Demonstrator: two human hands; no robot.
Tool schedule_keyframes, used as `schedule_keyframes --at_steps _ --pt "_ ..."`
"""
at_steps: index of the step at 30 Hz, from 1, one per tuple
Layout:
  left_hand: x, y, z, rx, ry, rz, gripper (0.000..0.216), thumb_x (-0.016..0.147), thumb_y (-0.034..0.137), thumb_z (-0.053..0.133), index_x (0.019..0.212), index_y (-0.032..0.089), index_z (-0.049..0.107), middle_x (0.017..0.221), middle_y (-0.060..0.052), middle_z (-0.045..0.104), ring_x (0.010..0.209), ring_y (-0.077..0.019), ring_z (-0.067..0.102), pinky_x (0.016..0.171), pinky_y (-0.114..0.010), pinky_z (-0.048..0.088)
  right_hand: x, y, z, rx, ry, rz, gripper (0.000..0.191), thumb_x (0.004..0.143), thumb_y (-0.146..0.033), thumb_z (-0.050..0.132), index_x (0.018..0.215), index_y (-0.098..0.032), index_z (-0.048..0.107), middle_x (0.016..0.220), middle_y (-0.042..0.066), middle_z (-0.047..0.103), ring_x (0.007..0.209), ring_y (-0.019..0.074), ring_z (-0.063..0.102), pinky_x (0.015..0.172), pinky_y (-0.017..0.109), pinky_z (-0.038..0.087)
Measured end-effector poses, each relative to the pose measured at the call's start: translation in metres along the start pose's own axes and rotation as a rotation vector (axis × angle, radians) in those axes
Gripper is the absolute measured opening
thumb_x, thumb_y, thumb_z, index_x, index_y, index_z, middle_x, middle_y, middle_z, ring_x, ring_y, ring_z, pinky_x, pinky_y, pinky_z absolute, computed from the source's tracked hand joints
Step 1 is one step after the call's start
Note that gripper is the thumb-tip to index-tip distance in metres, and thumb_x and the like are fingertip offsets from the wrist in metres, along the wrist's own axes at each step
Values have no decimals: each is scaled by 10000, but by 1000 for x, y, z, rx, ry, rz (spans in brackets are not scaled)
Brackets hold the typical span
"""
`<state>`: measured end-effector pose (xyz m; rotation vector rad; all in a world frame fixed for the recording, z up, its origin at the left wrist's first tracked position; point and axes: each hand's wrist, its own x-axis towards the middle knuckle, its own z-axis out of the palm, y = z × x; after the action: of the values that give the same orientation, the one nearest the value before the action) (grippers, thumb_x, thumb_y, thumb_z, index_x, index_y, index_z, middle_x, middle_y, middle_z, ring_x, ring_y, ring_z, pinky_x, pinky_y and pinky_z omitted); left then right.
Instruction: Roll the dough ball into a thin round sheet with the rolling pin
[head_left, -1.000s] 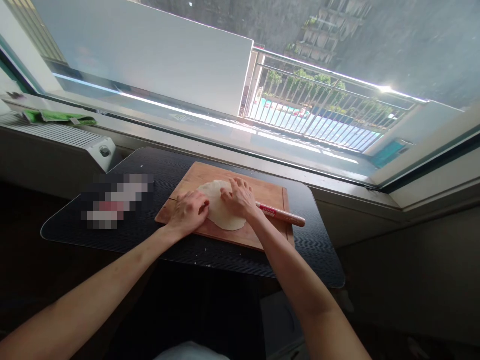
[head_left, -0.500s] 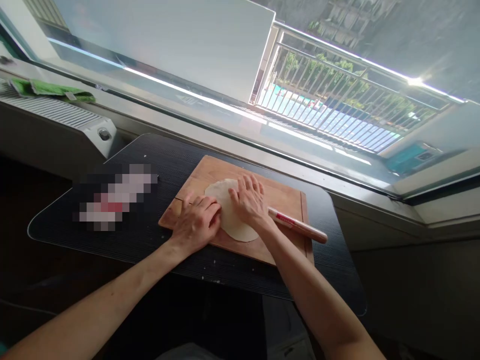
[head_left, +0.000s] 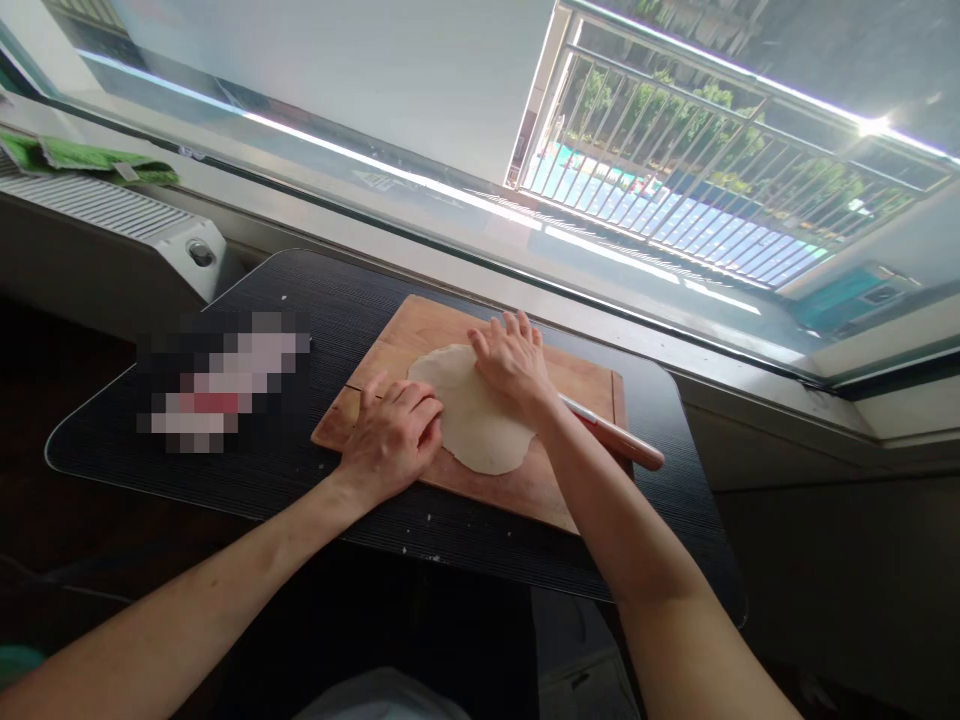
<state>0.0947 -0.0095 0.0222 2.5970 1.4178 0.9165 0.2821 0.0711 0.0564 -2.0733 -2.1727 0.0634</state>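
Note:
A flat, pale round of dough (head_left: 476,415) lies on a wooden cutting board (head_left: 570,385). My right hand (head_left: 511,358) rests at the dough's far edge with its fingers stretched flat, palm pressing on a wooden rolling pin (head_left: 619,442) whose free end sticks out to the right past my wrist. The rest of the pin is hidden under that hand. My left hand (head_left: 391,435) sits at the dough's left edge with its fingers curled, fingertips on the rim of the dough.
The board lies on a dark ribbed table top (head_left: 330,300) under a large window. A blurred-out object (head_left: 217,390) lies left of the board. A white radiator (head_left: 112,215) with a green cloth (head_left: 82,158) on it stands at the far left.
My right hand has slid away from me across the dough to its far edge, taking the rolling pin with it. More of the dough shows. My left hand has stayed at the left edge.

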Motion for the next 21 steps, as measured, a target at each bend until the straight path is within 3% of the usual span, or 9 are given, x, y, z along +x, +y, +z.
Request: schedule_keyframes --at_steps 3,5,8,10,16,21 --pt "0 0 -1 -11 -10 -11 173 893 199 515 937 225 680 1073 -61 696 1040 -258 615 1132 -556 258 20 10 -4 -4 -100 100 476 1009 -443 296 1364 -208 511 1504 160 409 1455 344 254 1134 561 259" --pt "0 -1 -1 -19 -14 -8 173 891 199 518 932 224 684 1076 -63 696 1040 -262 616 1131 -567 257 10 3 -3 3 -114 64 476 1009 -455 297 1369 -225 508 1503 146 416 1455 328 259 1138 538 267" --pt "-1 -3 1 -8 -27 1 164 892 200 519 910 218 681 1074 -69 694 1021 -263 622 1117 -569 273 -18 -15 2 30 -38 -59 547 1016 -515 256 1398 -196 483 1537 125 395 1483 289 212 1180 485 220" --pt "-1 -3 2 0 -34 7 161 896 203 518 914 217 677 1076 -69 693 1019 -261 623 1112 -561 279 -21 -18 3 40 13 -55 598 1016 -534 245 1416 -148 464 1565 143 360 1502 295 162 1199 495 171" --pt "0 -3 1 5 -21 10 159 905 202 508 940 225 661 1076 -58 694 1042 -255 619 1115 -556 272 23 5 -4 74 -81 225 564 1012 -482 272 1432 -152 454 1588 193 295 1499 349 176 1152 583 205" --pt "0 -4 0 23 -46 19 148 908 196 504 910 221 649 1066 -63 694 1016 -256 621 1096 -565 285 -10 -17 4 119 -15 -26 622 1003 -557 261 1434 -152 456 1575 148 350 1503 299 174 1183 507 198"
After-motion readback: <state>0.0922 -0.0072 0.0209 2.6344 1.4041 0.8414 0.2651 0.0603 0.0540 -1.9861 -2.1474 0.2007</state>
